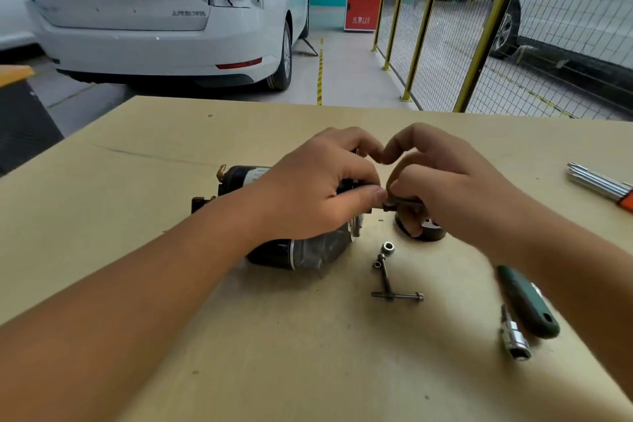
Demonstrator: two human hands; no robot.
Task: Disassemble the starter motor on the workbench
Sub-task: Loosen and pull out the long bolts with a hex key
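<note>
The starter motor (pixel 308 252), black with a silver housing, lies on its side in the middle of the tan workbench (pixel 171 336). My left hand (pixel 315 188) grips its upper part, the solenoid (pixel 245 175), from above. My right hand (pixel 442 188) pinches a dark shaft (pixel 402 204) that sticks out of the motor's right end. A black round end cap (pixel 430 233) lies under my right hand, mostly hidden. Two long through bolts (pixel 388 284) lie crossed in front of the motor, with a small metal sleeve (pixel 388 248) beside them.
A green-handled driver (pixel 527 301) with a chrome socket (pixel 513 341) lies at the front right. A set of hex keys (pixel 599 183) sits at the right edge. Beyond the bench stand a white car (pixel 154 10) and a yellow mesh fence (pixel 445 27).
</note>
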